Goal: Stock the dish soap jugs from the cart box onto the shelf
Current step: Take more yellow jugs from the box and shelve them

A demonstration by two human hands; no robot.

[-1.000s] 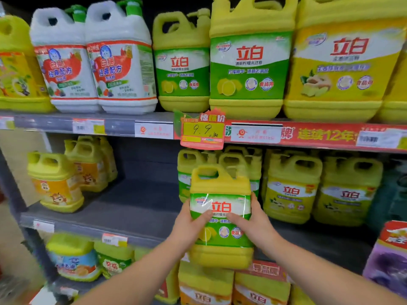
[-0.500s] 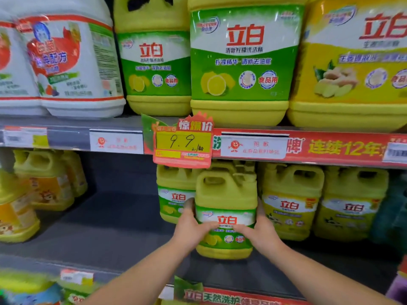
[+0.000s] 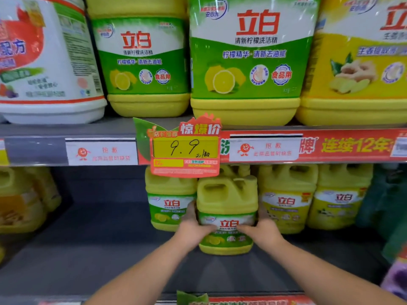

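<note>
In the head view, the dish soap jug (image 3: 226, 208) stands upright on the middle shelf (image 3: 99, 249), or just above it; I cannot tell if its base is fully down. The left hand (image 3: 193, 230) and the right hand (image 3: 262, 233) hold it from both sides, with the thumbs pressed over the front label and the fingers wrapped round the sides.

I judge the step is to seat the jug in its row. To do it well, the jug should go straight toward the far side with its label to the front, until its face lines up with the neighbours.

The slot is narrow. A green-label jug (image 3: 169, 203) is just beside it on the left and a yellow-label jug (image 3: 286, 205) on the right, so the fingers may get squeezed. The price tag (image 3: 186, 148) hangs from the upper shelf (image 3: 35, 150) close over the handle. On the left the shelf offers much open room, and the near edge is well apart from the jug.
</note>
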